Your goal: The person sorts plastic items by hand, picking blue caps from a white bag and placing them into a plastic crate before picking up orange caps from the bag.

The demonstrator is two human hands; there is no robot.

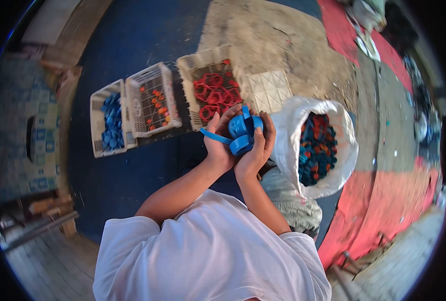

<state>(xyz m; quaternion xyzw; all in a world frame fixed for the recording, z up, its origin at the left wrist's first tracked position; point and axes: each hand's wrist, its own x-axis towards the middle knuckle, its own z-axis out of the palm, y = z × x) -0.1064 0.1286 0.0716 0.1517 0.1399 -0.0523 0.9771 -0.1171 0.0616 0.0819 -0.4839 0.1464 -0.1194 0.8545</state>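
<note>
My left hand and my right hand are cupped together in front of my chest. Between them lie several blue plastic caps, one with a long strap sticking out to the left. My right fingers curl over the caps from the right side, and my left palm supports them from the left. Just beyond my hands, a cream crate contains red ring-shaped plastic pieces. To the right, a white woven sack gapes, showing a mass of blue and orange-red caps.
Left of the red pieces stand a white crate with small orange pieces and another white crate with blue pieces. A white lattice panel lies behind the sack. Dark blue sheeting and red sheeting cover the floor.
</note>
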